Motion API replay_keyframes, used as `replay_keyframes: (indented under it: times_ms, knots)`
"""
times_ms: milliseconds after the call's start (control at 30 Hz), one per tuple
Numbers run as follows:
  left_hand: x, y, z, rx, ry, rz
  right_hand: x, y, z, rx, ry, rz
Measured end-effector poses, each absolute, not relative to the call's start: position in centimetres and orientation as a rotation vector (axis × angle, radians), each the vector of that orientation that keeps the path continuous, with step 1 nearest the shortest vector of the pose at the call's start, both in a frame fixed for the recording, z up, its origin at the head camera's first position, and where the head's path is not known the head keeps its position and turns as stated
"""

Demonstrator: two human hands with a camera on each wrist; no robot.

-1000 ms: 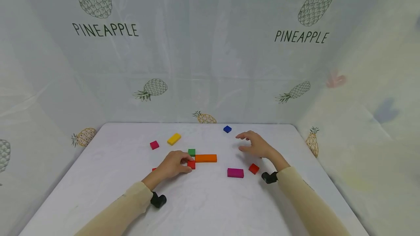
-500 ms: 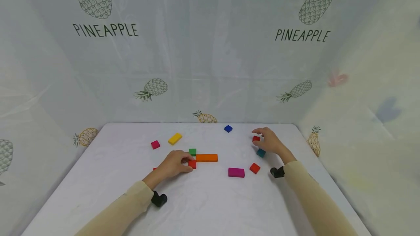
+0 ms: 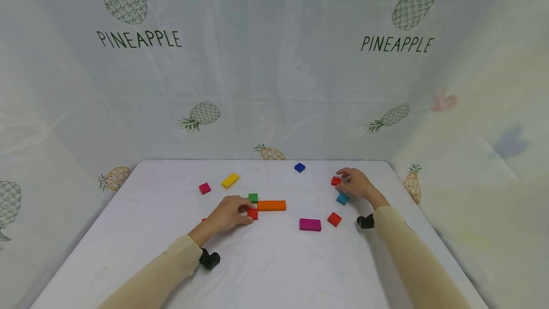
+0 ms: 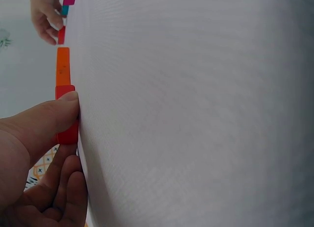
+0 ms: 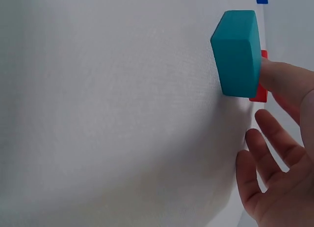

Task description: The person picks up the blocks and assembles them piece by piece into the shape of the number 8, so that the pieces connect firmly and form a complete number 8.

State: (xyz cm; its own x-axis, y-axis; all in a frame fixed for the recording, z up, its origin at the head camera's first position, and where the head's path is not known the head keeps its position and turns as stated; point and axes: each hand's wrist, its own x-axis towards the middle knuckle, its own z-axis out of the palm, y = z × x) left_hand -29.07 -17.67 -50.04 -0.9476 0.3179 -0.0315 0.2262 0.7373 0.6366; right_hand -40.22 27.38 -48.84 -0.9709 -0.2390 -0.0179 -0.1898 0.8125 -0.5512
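Note:
In the head view my left hand (image 3: pixel 229 214) pinches a red block (image 3: pixel 253 214), its thumb across the near side. That block touches the left end of a long orange block (image 3: pixel 271 205); a green block (image 3: pixel 253 198) stands just behind it. My right hand (image 3: pixel 359 186) has its thumb and a finger about a second red block (image 3: pixel 336 181) farther back. In the right wrist view the thumb partly covers this red block (image 5: pixel 262 93), while the other fingers stay spread. A teal block (image 5: pixel 237 60) stands nearer that camera, beside the thumb.
On the white table (image 3: pixel 266 266) lie a magenta block (image 3: pixel 310 224), another red block (image 3: pixel 334 219), a yellow block (image 3: pixel 230 180), a pink-red block (image 3: pixel 205 188) and a blue block (image 3: pixel 299 168). Another red piece (image 3: pixel 203 219) shows partly behind my left wrist. Pineapple-printed curtains hang around.
My right hand has moved right and slightly back, past the teal block to the red block, and its fingers have drawn in about it. My left hand has stayed on its red block.

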Motion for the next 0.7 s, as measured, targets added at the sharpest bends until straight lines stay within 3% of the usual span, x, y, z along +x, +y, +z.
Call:
replay_keyframes:
  times_ms: [700]
  knots:
    - [-28.97, -17.72, -49.98, 0.457, 2.808, 0.972, -40.72, 26.96, -48.87, -0.364, 2.882, -0.844]
